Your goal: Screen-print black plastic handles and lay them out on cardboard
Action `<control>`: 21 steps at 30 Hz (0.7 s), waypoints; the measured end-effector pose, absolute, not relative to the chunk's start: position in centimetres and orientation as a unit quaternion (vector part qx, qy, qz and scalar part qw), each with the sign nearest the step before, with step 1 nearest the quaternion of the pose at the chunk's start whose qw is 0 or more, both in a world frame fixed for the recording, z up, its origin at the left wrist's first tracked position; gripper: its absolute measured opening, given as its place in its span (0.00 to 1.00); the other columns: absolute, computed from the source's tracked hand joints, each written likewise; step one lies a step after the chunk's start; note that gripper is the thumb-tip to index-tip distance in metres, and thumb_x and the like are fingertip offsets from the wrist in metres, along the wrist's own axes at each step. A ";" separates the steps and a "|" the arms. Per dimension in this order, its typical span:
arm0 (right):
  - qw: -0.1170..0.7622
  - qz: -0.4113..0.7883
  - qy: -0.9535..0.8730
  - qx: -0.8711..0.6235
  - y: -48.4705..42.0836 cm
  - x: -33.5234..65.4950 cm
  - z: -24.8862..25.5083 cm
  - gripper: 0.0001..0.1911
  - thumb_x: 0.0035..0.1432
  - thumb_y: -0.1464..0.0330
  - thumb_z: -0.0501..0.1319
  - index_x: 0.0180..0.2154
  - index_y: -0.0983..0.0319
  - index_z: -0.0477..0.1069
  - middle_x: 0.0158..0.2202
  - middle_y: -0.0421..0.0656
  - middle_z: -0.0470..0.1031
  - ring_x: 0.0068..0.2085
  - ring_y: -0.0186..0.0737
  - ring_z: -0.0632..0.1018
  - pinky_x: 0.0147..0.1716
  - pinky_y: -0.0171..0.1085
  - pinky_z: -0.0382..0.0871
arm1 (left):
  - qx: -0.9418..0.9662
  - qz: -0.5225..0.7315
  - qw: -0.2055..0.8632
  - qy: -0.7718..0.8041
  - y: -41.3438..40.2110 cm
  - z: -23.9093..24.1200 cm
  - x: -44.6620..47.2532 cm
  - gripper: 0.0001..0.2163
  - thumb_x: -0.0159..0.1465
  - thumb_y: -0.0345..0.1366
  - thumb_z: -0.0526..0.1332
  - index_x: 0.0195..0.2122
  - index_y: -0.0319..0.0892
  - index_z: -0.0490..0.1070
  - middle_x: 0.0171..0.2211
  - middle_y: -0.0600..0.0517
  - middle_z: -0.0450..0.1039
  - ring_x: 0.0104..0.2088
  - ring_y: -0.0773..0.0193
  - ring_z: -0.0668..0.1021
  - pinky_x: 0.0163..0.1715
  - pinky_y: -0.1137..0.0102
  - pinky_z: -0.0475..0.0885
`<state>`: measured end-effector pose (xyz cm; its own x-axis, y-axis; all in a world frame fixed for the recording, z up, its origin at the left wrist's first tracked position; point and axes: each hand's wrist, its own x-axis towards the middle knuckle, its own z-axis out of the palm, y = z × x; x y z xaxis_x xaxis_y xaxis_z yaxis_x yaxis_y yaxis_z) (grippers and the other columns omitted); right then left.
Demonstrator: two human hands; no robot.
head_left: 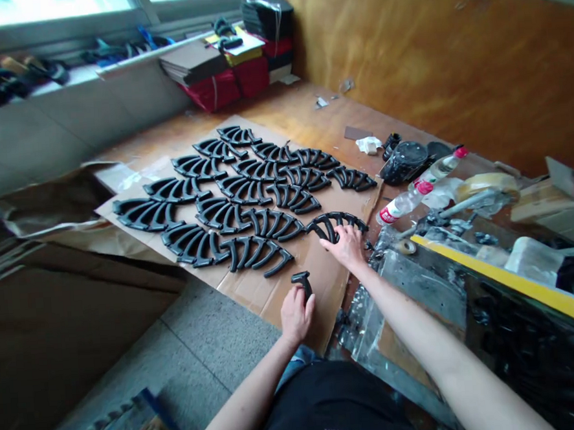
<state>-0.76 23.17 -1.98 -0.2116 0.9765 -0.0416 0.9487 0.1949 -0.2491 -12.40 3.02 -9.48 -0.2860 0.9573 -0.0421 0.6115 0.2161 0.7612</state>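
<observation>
Several black curved, ribbed parts point(247, 198) lie in rows on a sheet of cardboard point(267, 294) on a wooden table. My right hand point(346, 245) rests with fingers spread on one such black curved part point(336, 222) at the right end of the rows. My left hand point(297, 315) is closed around a small black handle-like piece point(303, 282) that stands on the cardboard near its front edge.
Two plastic water bottles point(414, 191), a black lidded container point(403, 161), a tape roll point(484, 183) and a yellow-edged bin of black parts point(514, 279) crowd the right. Stacked red and black boxes point(232, 75) stand by the window. Grey floor and brown cardboard lie at left.
</observation>
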 end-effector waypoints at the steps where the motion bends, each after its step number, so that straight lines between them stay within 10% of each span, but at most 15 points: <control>1: 0.062 0.108 -0.758 -0.640 25.3 -0.7 -2.1 0.29 0.52 0.48 0.61 0.47 0.62 0.70 0.48 0.52 0.69 0.52 0.55 0.66 0.50 0.50 0.58 | 0.570 0.304 0.234 0.727 3.6 -9.6 -12.3 0.16 0.67 0.45 0.51 0.44 0.40 0.72 0.45 0.42 0.73 0.44 0.54 0.75 0.46 0.61 0.67; 14: -0.007 0.154 -0.661 -0.734 38.5 -3.1 -4.6 0.32 0.54 0.45 0.57 0.53 0.57 0.67 0.57 0.52 0.62 0.58 0.60 0.61 0.50 0.59 0.59 | 0.638 0.205 0.148 0.727 4.8 -10.1 -11.9 0.11 0.66 0.40 0.53 0.40 0.44 0.74 0.44 0.45 0.74 0.41 0.54 0.74 0.43 0.58 0.67; 21: 0.121 0.166 -0.753 -0.625 30.6 -0.3 -2.9 0.27 0.58 0.54 0.60 0.56 0.55 0.65 0.56 0.48 0.66 0.57 0.50 0.64 0.55 0.49 0.59 | 0.679 0.154 0.109 0.710 5.1 -10.2 -12.3 0.15 0.68 0.41 0.48 0.40 0.42 0.74 0.46 0.43 0.72 0.41 0.53 0.73 0.42 0.59 0.67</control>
